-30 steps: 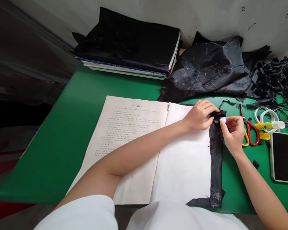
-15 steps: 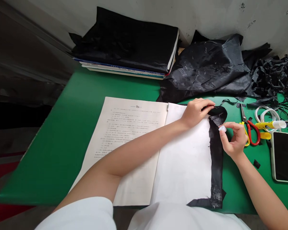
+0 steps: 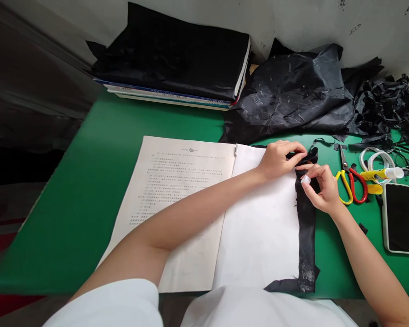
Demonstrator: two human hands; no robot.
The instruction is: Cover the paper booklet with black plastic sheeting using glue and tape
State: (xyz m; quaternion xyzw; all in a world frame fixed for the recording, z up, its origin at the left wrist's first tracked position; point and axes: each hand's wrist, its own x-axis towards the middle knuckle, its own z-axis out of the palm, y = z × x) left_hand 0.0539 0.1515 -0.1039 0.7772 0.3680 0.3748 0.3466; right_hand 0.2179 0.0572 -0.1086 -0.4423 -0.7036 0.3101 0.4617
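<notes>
An open book point(image 3: 184, 175) lies before me, a printed page on its left. On its right is a white sheet point(image 3: 259, 240), edged along the right and bottom by a black cloth border point(image 3: 306, 240). My left hand point(image 3: 281, 159) rests at the sheet's top right corner, thumb and fingers closed on a gathered fold of black cloth point(image 3: 311, 156). Just below, my right hand point(image 3: 322, 188) pinches a small white piece point(image 3: 305, 180) between thumb and finger; its kind is unclear. An outstretched fingertip of this hand reaches the cloth fold.
To the right lie scissors point(image 3: 351, 181) with red and yellow handles, a yellow glue tube point(image 3: 378, 174), white rings point(image 3: 375, 159) and a phone point(image 3: 399, 218). A stack of books point(image 3: 177, 54) under black cloth, a crumpled black sheet point(image 3: 289, 91) and black scraps point(image 3: 385, 109) line the wall.
My right hand has moved left and slightly up to the cloth, still pinching the white piece. The corner's black cloth, raised in a loop before, is now folded lower. My left hand stays there.
</notes>
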